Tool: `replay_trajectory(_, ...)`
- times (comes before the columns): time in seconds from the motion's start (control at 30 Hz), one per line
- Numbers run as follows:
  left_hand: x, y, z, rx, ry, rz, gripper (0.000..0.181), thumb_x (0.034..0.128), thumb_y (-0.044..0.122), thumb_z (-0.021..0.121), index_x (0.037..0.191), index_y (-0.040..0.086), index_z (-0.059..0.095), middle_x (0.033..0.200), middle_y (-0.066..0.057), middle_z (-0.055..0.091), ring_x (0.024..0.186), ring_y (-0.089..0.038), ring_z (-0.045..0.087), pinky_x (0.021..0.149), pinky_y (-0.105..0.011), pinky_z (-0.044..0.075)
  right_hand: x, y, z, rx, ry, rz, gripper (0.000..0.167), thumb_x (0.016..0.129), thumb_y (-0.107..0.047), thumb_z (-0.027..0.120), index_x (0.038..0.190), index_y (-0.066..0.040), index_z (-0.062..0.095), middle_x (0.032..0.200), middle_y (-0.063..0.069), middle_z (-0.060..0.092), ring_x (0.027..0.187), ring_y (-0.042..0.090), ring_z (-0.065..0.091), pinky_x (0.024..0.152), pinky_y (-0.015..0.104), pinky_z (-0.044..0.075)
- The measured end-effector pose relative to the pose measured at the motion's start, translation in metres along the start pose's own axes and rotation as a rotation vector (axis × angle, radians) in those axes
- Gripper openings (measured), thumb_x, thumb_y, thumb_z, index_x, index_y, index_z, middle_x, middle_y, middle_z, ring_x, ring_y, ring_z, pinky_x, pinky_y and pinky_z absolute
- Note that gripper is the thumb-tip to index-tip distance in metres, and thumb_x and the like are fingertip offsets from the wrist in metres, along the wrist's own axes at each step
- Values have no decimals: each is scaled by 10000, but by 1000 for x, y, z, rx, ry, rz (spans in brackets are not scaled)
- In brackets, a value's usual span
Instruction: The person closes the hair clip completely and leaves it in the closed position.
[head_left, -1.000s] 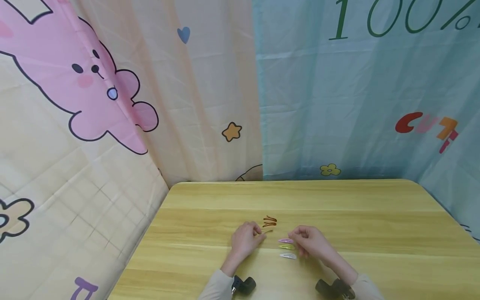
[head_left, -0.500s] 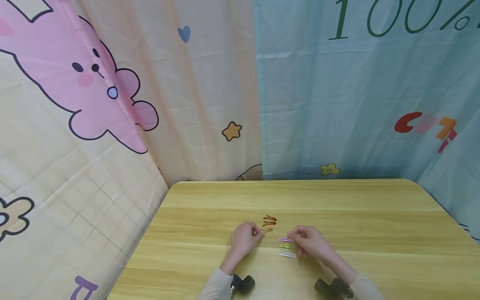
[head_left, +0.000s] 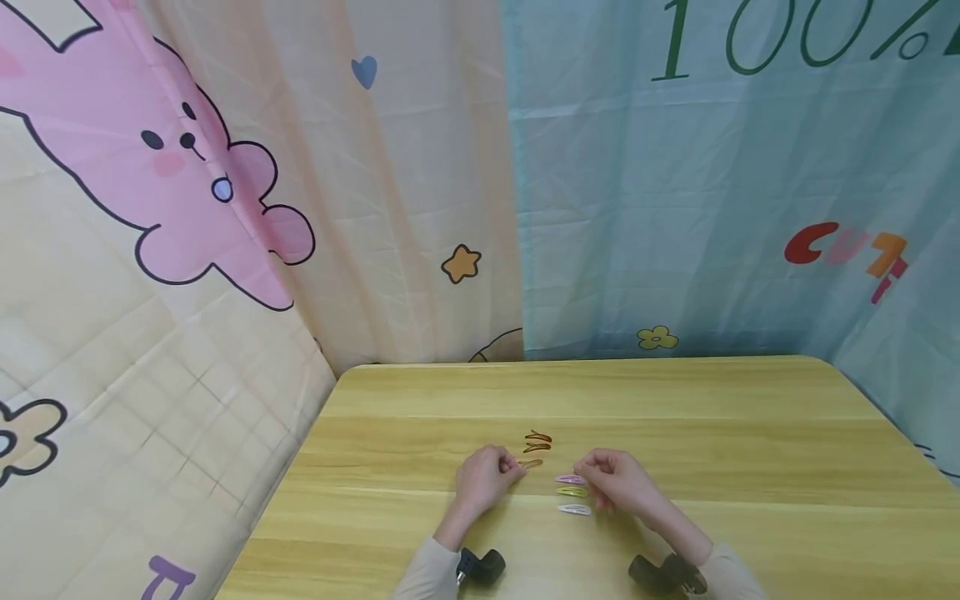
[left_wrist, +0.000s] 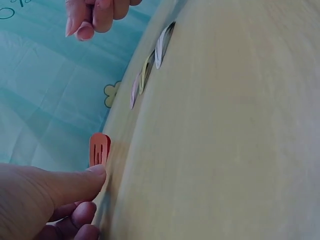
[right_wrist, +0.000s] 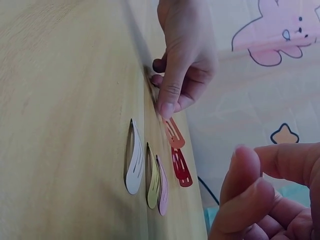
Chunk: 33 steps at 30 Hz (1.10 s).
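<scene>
Between thumb and fingertips, my left hand (head_left: pixel 483 481) pinches one end of an orange snap hair clip (left_wrist: pixel 98 149); its slotted face shows in the left wrist view. Just beyond it lie two reddish-brown hair clips (head_left: pixel 537 442), seen as dark red in the right wrist view. My right hand (head_left: pixel 618 482) hovers with loosely curled fingers and nothing visible in its grasp. Close to its fingertips in the head view is a pink hair clip (right_wrist: pixel 162 186). A yellow hair clip (right_wrist: pixel 153 177) and a white hair clip (right_wrist: pixel 134 157) lie beside the pink one in a row.
The wooden table (head_left: pixel 750 433) extends around both hands, with its far edge against patterned curtains (head_left: pixel 420 167). A dark wrist camera (head_left: pixel 483 568) is strapped at the left wrist, and another dark wrist camera (head_left: pixel 666 573) at the right.
My left hand has shifted slightly left with the orange hair clip, whose broad shape shows more than a second ago. The right hand and the row of clips stay almost in place.
</scene>
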<state>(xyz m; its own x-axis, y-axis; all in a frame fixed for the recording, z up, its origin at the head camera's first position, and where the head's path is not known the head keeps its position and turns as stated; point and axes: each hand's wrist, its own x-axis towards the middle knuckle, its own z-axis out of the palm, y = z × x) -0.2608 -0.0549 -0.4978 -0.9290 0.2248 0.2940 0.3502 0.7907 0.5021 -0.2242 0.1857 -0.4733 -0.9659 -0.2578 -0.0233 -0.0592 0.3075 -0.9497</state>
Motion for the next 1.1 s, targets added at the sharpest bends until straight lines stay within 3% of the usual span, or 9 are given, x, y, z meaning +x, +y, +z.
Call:
replay_trajectory(0.4,-3,10,-21,-99,-96,-5,172,830,291,737,736,178,647,657,134,534,558,-36,450,513,-243,368,-3,-6,-3,-12,-16,-26,318,931,-295,614,997,17,615,608,56,541,476,143,470,417,234,396)
replay_trajectory(0.77,-5,27,-44,-262,-215,-16,174,836,326,724,762,182,660,683,113,570,562,-73,488,496,-254,392,-5,-13,0,-45,-13,-38,377,920,-357,617,1022,5,611,634,104,559,489,155,490,406,229,393)
replay_trajectory(0.97,-8,32,-50,-289,-247,-6,168,845,324,715,772,192,642,696,112,572,586,-72,500,506,-259,403,-6,-17,4,-72,-11,-37,406,908,-412,615,1034,-26,615,711,129,571,512,247,543,375,215,364)
replay_trajectory(1.1,-10,34,-52,-285,-265,10,171,846,323,712,768,190,639,703,114,571,572,-66,495,496,-252,398,-7,-19,6,-89,-15,-39,378,913,-413,607,1025,-52,620,730,141,580,508,240,535,372,208,357)
